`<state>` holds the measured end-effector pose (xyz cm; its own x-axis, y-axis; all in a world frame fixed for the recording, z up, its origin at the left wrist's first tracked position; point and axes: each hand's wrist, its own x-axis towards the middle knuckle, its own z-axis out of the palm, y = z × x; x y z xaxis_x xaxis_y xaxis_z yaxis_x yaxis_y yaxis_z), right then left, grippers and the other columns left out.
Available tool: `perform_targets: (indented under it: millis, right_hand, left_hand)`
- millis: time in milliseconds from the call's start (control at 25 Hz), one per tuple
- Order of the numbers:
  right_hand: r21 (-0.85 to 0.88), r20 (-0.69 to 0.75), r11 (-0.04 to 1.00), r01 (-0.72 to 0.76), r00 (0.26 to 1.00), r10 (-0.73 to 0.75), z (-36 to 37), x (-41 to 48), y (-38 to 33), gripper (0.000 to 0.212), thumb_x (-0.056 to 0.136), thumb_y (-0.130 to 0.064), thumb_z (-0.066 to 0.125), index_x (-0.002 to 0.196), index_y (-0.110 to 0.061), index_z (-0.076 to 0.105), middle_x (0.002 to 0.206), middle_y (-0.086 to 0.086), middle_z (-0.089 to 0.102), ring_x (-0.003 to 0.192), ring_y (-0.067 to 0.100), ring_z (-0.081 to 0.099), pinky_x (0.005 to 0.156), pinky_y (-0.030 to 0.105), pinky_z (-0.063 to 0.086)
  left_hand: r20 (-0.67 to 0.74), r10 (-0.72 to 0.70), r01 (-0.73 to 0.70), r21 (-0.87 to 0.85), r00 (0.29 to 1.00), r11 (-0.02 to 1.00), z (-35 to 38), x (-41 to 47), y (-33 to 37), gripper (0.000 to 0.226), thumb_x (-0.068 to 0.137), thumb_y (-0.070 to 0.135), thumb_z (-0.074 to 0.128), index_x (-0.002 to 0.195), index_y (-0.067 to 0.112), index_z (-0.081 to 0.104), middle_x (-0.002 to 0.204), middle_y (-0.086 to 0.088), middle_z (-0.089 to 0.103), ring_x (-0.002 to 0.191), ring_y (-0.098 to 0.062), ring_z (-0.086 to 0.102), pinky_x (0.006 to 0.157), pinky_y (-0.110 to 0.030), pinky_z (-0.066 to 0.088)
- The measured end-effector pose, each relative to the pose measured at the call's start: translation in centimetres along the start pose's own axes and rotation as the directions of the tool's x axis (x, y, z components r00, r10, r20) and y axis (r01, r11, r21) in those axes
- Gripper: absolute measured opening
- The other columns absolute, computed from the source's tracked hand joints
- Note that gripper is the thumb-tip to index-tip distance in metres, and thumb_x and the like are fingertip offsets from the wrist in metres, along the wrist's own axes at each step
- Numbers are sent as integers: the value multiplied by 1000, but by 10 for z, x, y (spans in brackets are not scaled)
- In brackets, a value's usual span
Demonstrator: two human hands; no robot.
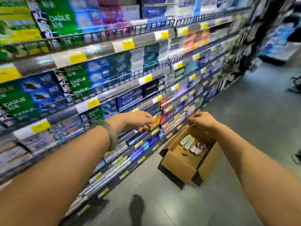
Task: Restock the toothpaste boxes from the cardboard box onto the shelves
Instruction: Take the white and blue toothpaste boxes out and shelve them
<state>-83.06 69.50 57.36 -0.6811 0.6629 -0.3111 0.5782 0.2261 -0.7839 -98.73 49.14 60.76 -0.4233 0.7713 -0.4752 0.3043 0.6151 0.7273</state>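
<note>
Forearms nearest lens. Your left hand (138, 119) pinches orange toothpaste box (154, 123) at shelf (146, 132) front; right hand (201, 121), fingers curled, empty, hovers over cardboard box (180, 167). Step: placing. Next: seat box, then fetch another.

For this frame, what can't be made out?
Head view only:
- Left hand: motion blur hides whether it grips the orange box at the shelf.
- Right hand: curled fingers, contents unclear.
- Cardboard box: its walls hide most of the boxes inside.
- Price tags: blurred, unreadable.
</note>
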Motion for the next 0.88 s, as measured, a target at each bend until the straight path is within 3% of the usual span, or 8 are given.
perform_targets:
  millis: [200,400,520,600,760,880]
  right_hand:
    - [-32,-44,983,-182,983,181,-102,30,95,29,90,-6,52,62,-15,56,64,7,55,51,15,45,43,16,35]
    - [-20,-24,969,-245,969,244,-140,80,142,30,91,-8,52,63,-16,57,70,11,59,59,20,49,49,19,37]
    - [-55,6,954,-295,955,295,-160,130,163,31,92,-8,50,65,-19,59,72,5,61,64,19,51,54,23,38]
    - [-60,16,951,-303,953,304,-176,166,169,30,93,-7,48,66,-19,58,70,3,60,62,18,49,53,23,37]
    - [-107,10,936,-335,941,337,-207,233,179,26,91,-14,52,67,-20,58,79,10,64,70,22,56,61,28,44]
    - [-142,55,924,-356,929,367,-232,279,191,26,92,-16,52,67,-21,58,77,6,65,71,21,57,57,21,41]
  left_hand:
    - [161,-33,34,-1,986,999,82,113,52,23,97,31,44,82,18,54,72,1,50,59,-12,41,57,-24,32]
    - [266,-123,142,-53,956,988,119,203,77,14,95,28,44,90,16,49,92,-6,48,83,-19,41,59,-24,32]
    - [279,-184,208,-62,942,976,124,266,94,21,92,36,49,87,17,57,85,1,58,79,-14,53,66,-25,40]
    - [264,-183,206,-66,947,976,121,312,113,22,93,36,49,84,18,57,76,4,58,67,-9,56,61,-21,42]
    - [150,-236,264,-201,960,943,113,397,160,19,97,15,40,79,15,47,69,1,48,57,-10,44,55,-20,31]
    - [151,-254,277,-162,955,947,114,453,189,12,97,15,38,89,14,48,75,0,50,59,-10,44,55,-20,32]
